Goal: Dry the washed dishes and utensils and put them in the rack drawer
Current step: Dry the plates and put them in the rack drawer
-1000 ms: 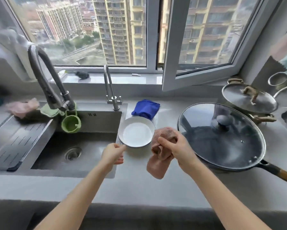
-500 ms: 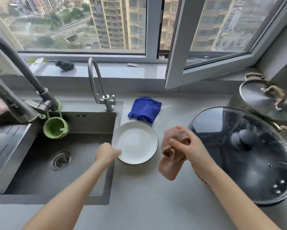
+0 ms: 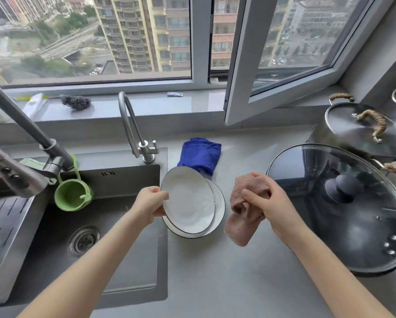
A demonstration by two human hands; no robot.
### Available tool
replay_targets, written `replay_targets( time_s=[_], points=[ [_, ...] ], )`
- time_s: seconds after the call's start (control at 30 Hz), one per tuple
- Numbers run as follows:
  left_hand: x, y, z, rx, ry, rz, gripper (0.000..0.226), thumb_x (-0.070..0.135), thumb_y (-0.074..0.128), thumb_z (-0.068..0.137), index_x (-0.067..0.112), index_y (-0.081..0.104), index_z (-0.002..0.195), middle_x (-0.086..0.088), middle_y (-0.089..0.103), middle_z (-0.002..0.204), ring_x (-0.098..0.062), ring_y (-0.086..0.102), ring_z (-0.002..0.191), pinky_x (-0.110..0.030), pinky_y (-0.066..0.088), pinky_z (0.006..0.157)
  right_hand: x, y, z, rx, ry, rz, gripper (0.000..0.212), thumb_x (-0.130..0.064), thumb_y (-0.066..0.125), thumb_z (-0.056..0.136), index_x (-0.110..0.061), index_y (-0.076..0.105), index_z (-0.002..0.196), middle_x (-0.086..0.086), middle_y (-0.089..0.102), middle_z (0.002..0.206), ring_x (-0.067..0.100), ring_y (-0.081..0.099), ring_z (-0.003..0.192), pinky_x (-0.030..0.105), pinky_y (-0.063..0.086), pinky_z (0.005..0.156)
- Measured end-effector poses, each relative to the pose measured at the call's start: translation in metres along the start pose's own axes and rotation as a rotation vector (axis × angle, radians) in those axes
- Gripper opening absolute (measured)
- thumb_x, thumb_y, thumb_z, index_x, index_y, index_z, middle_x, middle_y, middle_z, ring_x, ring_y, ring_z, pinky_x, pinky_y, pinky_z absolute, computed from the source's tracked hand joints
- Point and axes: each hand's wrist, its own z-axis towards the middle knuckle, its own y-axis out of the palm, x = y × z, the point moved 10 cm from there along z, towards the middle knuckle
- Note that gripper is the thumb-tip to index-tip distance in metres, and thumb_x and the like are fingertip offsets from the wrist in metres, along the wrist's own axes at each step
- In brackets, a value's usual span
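The left hand (image 3: 150, 204) pinches the left rim of the upper white plate (image 3: 188, 200) - thumb on top, fingers curled beneath - tilting it up off a 2nd plate (image 3: 219, 211) lying flat on the grey counter (image 3: 215, 271), just right of the sink (image 3: 123, 260). The right hand (image 3: 268, 203) grips a bunched pink cloth (image 3: 241, 219) just beside the 2 plates. A blue cloth (image 3: 200, 154) lies behind them - a glass-lidded pan (image 3: 353, 230) sits at the right.
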Motion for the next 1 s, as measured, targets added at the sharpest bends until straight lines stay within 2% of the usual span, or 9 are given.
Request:
replay_targets(
  time_s=[0.23,0.37,0.43,0.53,0.6,0.7,0.8,0.87,1.0],
  points=[
    [0.037,0.004,-0.009,0.041,0.189,0.108,0.036,0.0,0.052,0.079,0.016,0.027,0.06,0.0,0.025,0.058,-0.018,0.028,0.051,-0.023,0.036,0.046,-0.016,0.014,0.0,0.032,-0.091,-0.095,0.056,-0.017,0.078,0.076,-0.024,0.054,0.125,0.001,0.061,0.122,0.017,0.057,0.114,0.037,0.047,0.099],
    [0.036,-0.005,-0.014,0.075,0.187,0.107,0.011,0.003,0.051,0.078,0.009,0.042,0.079,-0.005,0.04,0.071,-0.022,0.041,0.065,-0.029,0.041,0.054,-0.028,0.035,-0.001,0.094,-0.158,-0.143,0.054,-0.013,0.071,0.083,-0.023,0.047,0.131,-0.027,0.051,0.113,-0.001,0.053,0.109,0.022,0.042,0.098],
    [0.035,-0.008,-0.018,0.044,0.179,0.057,0.016,0.003,0.051,0.079,0.008,0.052,0.094,-0.006,0.053,0.083,-0.023,0.052,0.073,-0.031,0.047,0.058,-0.029,0.054,0.001,0.105,-0.167,-0.111,0.053,-0.016,0.067,0.087,-0.025,0.043,0.134,-0.035,0.046,0.11,-0.013,0.05,0.104,0.017,0.041,0.098],
    [0.042,-0.004,-0.026,-0.016,0.26,-0.087,0.013,0.006,0.053,0.084,0.007,0.063,0.091,-0.007,0.062,0.08,-0.022,0.056,0.071,-0.031,0.045,0.061,-0.017,0.112,0.012,-0.007,-0.109,-0.065,0.055,-0.036,0.056,0.094,-0.034,0.031,0.143,-0.022,0.054,0.121,0.002,0.054,0.105,0.031,0.044,0.1],
    [0.046,-0.006,-0.03,0.039,0.315,-0.168,0.018,0.014,0.056,0.087,0.004,0.064,0.075,-0.008,0.057,0.071,-0.02,0.05,0.07,-0.031,0.039,0.063,-0.001,0.158,0.017,-0.11,-0.068,-0.267,0.061,-0.062,0.038,0.088,-0.044,0.024,0.145,-0.006,0.041,0.146,0.019,0.039,0.131,0.041,0.027,0.112],
    [0.045,-0.024,-0.031,0.205,0.295,-0.249,0.032,0.018,0.058,0.09,0.015,0.068,0.059,0.001,0.062,0.06,-0.018,0.052,0.068,-0.031,0.043,0.066,0.021,0.196,0.004,-0.247,-0.094,-0.508,0.065,-0.065,0.02,0.08,-0.047,0.03,0.142,-0.001,0.026,0.155,0.025,0.02,0.142,0.044,0.009,0.116],
    [0.045,-0.043,-0.031,0.256,0.268,-0.205,0.02,0.024,0.061,0.089,0.009,0.074,0.086,-0.002,0.071,0.087,-0.017,0.062,0.087,-0.033,0.05,0.082,0.028,0.194,-0.033,-0.42,-0.24,-0.576,0.053,-0.054,0.026,0.087,-0.044,0.047,0.134,-0.011,0.03,0.153,0.009,0.021,0.141,0.034,0.007,0.113],
    [0.04,-0.045,-0.028,0.194,0.232,-0.211,0.031,0.027,0.064,0.086,0.003,0.071,0.104,-0.005,0.07,0.106,-0.02,0.063,0.1,-0.039,0.048,0.095,0.035,0.171,-0.037,-0.412,-0.371,-0.751,0.055,-0.058,0.02,0.087,-0.044,0.05,0.131,-0.017,0.033,0.151,0.007,0.02,0.141,0.04,0.002,0.114],
    [0.039,-0.025,-0.035,0.071,0.209,-0.161,0.017,0.024,0.064,0.087,0.008,0.07,0.086,-0.001,0.061,0.086,-0.017,0.051,0.073,-0.03,0.039,0.067,0.033,0.14,0.011,-0.237,-0.454,-1.119,0.08,-0.075,-0.008,0.077,-0.037,0.005,0.146,-0.011,0.005,0.158,0.023,-0.001,0.148,0.055,-0.002,0.115]
  ],
)
